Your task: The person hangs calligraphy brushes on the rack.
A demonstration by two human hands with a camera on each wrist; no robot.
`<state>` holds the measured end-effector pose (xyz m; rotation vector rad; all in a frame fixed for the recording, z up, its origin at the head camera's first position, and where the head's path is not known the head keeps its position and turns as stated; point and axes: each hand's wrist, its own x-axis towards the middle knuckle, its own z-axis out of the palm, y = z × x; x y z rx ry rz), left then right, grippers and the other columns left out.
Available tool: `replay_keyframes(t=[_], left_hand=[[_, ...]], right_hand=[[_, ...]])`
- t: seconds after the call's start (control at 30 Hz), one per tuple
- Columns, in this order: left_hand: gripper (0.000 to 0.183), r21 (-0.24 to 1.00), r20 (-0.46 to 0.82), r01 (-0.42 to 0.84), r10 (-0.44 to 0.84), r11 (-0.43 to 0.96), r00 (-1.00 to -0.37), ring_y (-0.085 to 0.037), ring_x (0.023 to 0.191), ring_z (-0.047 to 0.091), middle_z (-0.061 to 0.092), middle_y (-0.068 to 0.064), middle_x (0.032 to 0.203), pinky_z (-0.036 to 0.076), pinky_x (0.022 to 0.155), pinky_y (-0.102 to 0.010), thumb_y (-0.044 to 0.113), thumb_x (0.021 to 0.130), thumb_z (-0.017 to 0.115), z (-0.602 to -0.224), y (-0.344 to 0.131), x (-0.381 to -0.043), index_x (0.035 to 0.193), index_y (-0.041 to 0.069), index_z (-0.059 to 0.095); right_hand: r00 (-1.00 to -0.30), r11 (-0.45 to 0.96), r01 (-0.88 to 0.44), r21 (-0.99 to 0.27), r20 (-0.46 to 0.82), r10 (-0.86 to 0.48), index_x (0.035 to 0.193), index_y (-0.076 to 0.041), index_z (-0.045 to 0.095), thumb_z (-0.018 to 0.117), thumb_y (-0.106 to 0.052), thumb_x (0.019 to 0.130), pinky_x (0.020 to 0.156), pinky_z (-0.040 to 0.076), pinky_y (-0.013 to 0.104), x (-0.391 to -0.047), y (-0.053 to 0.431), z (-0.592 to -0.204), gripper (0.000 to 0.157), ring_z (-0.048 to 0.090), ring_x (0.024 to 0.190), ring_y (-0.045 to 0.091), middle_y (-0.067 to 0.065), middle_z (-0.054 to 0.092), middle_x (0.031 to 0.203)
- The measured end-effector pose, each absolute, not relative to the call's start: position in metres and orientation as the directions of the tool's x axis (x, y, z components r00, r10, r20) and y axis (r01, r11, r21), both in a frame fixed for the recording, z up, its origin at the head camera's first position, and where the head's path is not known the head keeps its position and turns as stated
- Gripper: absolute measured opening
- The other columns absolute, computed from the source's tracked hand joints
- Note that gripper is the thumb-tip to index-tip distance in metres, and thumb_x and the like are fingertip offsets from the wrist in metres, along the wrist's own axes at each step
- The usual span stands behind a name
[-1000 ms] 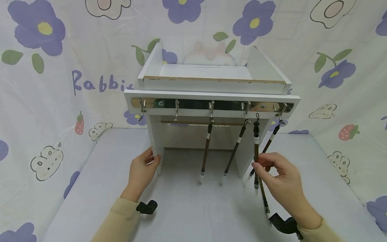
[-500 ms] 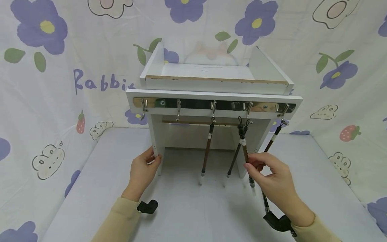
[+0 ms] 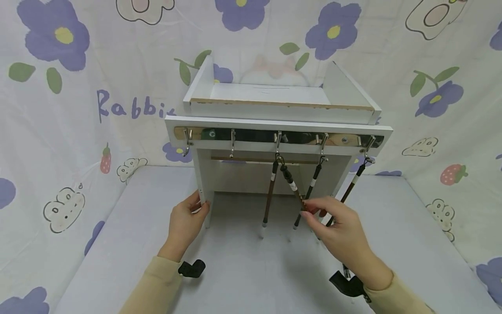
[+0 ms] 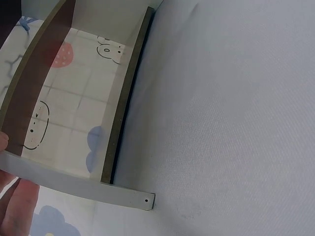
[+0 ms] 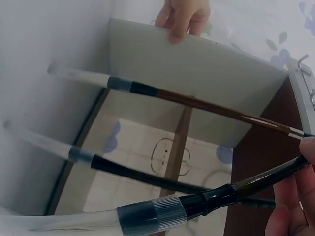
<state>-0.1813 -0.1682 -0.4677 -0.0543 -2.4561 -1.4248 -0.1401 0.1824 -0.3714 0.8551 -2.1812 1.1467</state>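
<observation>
My right hand (image 3: 335,226) pinches a writing brush (image 3: 292,183) by its brown handle between thumb and fingers. The brush tilts up to the left, its cord loop overlapping the middle hook (image 3: 279,141) in the head view. White bristles of this brush (image 5: 152,216) point left in the right wrist view. Three other brushes hang by loops: one from the middle hook (image 3: 270,192), one from the hook to its right (image 3: 313,183), one at the far right (image 3: 352,182). My left hand (image 3: 186,222) grips the front edge of the white shelf's left side panel (image 3: 201,174).
The white shelf unit (image 3: 282,112) carries a metal strip with hooks across its front. Two further hooks, one at the far left (image 3: 187,141) and one beside it (image 3: 233,143), protrude there. Another brush's end (image 3: 347,271) shows beside my right wrist on the white tabletop (image 3: 243,270).
My right hand has moved left with its brush, from near the two right-hand hooks to the middle hook. The brush has gone from upright to tilted. My left hand keeps its grip.
</observation>
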Motion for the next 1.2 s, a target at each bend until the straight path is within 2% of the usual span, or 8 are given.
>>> replay_keyframes(t=[0.3, 0.53, 0.67, 0.9, 1.2], left_hand=[[0.046, 0.845, 0.267, 0.173, -0.120, 0.505, -0.956, -0.024, 0.110, 0.063, 0.058, -0.006, 0.133, 0.056, 0.081, -0.032, 0.026, 0.095, 0.062, -0.467, -0.169, -0.181, 0.139, 0.016, 0.054], [0.046, 0.850, 0.256, 0.165, -0.117, 0.500, -0.960, -0.024, 0.111, 0.062, 0.057, -0.004, 0.135, 0.056, 0.081, -0.032, 0.027, 0.096, 0.061, -0.470, -0.169, -0.182, 0.140, 0.017, 0.054], [0.046, 0.849, 0.263, 0.172, -0.118, 0.500, -0.958, -0.025, 0.110, 0.063, 0.056, -0.005, 0.135, 0.056, 0.081, -0.032, 0.026, 0.096, 0.061, -0.470, -0.169, -0.182, 0.140, 0.017, 0.054], [0.046, 0.846, 0.268, 0.176, -0.115, 0.504, -0.957, -0.025, 0.111, 0.063, 0.056, -0.005, 0.135, 0.056, 0.082, -0.033, 0.027, 0.096, 0.061, -0.469, -0.169, -0.183, 0.140, 0.017, 0.053], [0.047, 0.847, 0.253, 0.159, -0.121, 0.508, -0.960, -0.026, 0.111, 0.062, 0.057, -0.006, 0.135, 0.056, 0.081, -0.034, 0.026, 0.095, 0.062, -0.464, -0.168, -0.179, 0.140, 0.016, 0.053]], right_hand=[[-0.686, 0.418, -0.720, -0.554, 0.661, -0.304, 0.097, -0.002, 0.069, 0.074, 0.014, 0.075, 0.063, 0.049, 0.023, -0.126, 0.155, -0.344, 0.027, 0.059, 0.076, 0.010, 0.004, 0.067, 0.085], [-0.712, 0.372, -0.702, -0.608, 0.615, -0.339, 0.103, -0.015, 0.070, 0.074, -0.001, 0.083, 0.062, 0.050, 0.023, -0.140, 0.151, -0.373, 0.025, 0.059, 0.079, 0.007, -0.006, 0.067, 0.094], [-0.726, 0.346, -0.687, -0.639, 0.587, -0.358, 0.104, -0.015, 0.070, 0.074, -0.001, 0.084, 0.060, 0.049, 0.023, -0.139, 0.140, -0.374, 0.024, 0.059, 0.079, 0.009, -0.003, 0.067, 0.093], [-0.757, 0.384, -0.653, -0.653, 0.542, -0.366, 0.102, -0.020, 0.070, 0.073, -0.010, 0.087, 0.057, 0.048, 0.023, -0.141, 0.126, -0.376, 0.018, 0.056, 0.076, 0.008, -0.015, 0.063, 0.090], [-0.784, 0.419, -0.620, -0.663, 0.505, -0.361, 0.102, -0.022, 0.070, 0.074, -0.016, 0.087, 0.056, 0.048, 0.024, -0.145, 0.118, -0.374, 0.017, 0.055, 0.073, 0.007, -0.017, 0.061, 0.086]])
